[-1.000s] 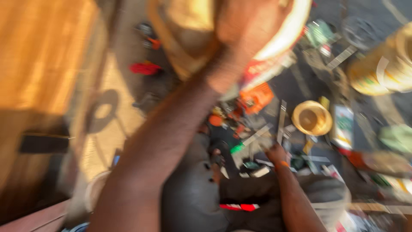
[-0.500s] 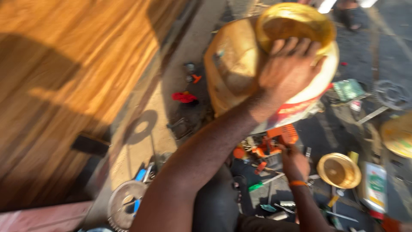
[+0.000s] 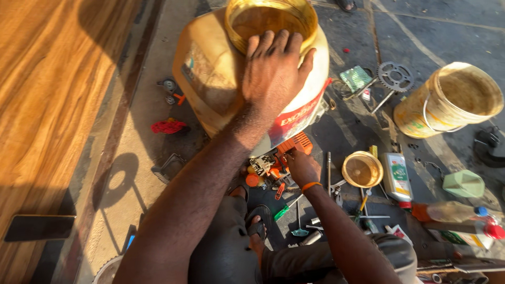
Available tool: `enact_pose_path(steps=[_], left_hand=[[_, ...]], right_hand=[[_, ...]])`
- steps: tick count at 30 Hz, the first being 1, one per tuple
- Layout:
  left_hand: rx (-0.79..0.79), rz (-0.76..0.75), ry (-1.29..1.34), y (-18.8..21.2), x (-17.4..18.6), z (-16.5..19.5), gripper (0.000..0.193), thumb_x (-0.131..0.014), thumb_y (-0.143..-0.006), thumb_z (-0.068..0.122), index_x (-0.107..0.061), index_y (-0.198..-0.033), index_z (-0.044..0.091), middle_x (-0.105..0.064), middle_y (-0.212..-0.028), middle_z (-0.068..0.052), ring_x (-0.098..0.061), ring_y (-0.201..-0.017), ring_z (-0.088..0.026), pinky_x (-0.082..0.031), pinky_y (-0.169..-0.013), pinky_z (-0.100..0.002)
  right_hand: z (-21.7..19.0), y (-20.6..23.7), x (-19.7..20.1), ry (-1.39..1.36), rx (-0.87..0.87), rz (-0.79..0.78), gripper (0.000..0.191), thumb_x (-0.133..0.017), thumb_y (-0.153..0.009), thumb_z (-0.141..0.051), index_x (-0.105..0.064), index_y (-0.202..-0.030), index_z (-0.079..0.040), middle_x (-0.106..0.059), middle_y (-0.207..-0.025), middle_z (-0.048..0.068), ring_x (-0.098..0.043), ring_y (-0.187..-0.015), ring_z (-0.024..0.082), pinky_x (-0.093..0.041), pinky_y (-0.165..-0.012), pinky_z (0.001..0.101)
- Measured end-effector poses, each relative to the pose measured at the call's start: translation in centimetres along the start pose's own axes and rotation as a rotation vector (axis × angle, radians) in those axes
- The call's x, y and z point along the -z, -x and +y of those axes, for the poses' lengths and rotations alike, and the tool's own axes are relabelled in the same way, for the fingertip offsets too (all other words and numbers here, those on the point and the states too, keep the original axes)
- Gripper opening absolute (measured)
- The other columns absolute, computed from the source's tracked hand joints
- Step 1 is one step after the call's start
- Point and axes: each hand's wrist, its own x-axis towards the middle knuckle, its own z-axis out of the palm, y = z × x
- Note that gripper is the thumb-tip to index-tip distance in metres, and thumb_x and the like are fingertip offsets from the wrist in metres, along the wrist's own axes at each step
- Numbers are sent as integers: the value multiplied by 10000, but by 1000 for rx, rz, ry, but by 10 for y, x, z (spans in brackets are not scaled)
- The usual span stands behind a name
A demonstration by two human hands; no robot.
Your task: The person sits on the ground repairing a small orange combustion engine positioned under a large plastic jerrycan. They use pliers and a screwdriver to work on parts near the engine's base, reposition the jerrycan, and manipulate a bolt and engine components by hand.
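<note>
Since half a second ago the view has steadied and the big yellowed plastic tank sits top centre.

Left hand lies flat and spread on the tank's shoulder, just below its open mouth — pressing, not gripping. Right hand curls over the orange engine part at the tank's base, lower centre; whether it grips I cannot tell. With only a palm steadying it, the tank could tip or slide onto the loose tools on the ground.

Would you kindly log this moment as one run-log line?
left hand: flat on large plastic container at its open mouth | right hand: on orange engine part | ground: bucket, sprocket
</note>
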Motion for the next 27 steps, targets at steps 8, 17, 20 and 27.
enact_pose_path(steps=[8,17,20,27], left_hand=[[-13,-25,1,-2,5,-1,355,-674,-1025,408,-652,-991,55,-651,-984,-114,-603,-1004,-298,-422,-907,-480],[-11,6,-5,-2,11,-1,350,-691,-1010,421,-654,-1003,73,-663,-1005,-99,-595,-1017,-288,-420,-922,-472],[9,-62,41,-4,14,0,338,-700,-1009,404,-653,-980,71,-662,-964,-104,-598,-981,-300,-418,-887,-478],[-45,-62,-28,-3,15,-4,332,-738,-1021,397,-680,-1011,71,-670,-991,-104,-603,-987,-297,-423,-888,-464]], right_hand=[[-11,-15,3,16,-63,-71,317,-575,-996,-402,-759,-1100,-166,-774,-1040,127,-781,-944,322,-604,-828,467],[-10,-8,10,-80,93,99,254,-647,-896,-391,-755,-1044,-215,-792,-990,78,-751,-934,335,-585,-803,475],[-7,-9,10,-35,9,-9,257,-617,-935,-413,-773,-1057,-248,-751,-971,129,-733,-925,361,-566,-813,489],[-1,-15,-8,64,167,142,198,-615,-944,-290,-764,-971,-162,-760,-918,120,-735,-875,352,-549,-728,513]])
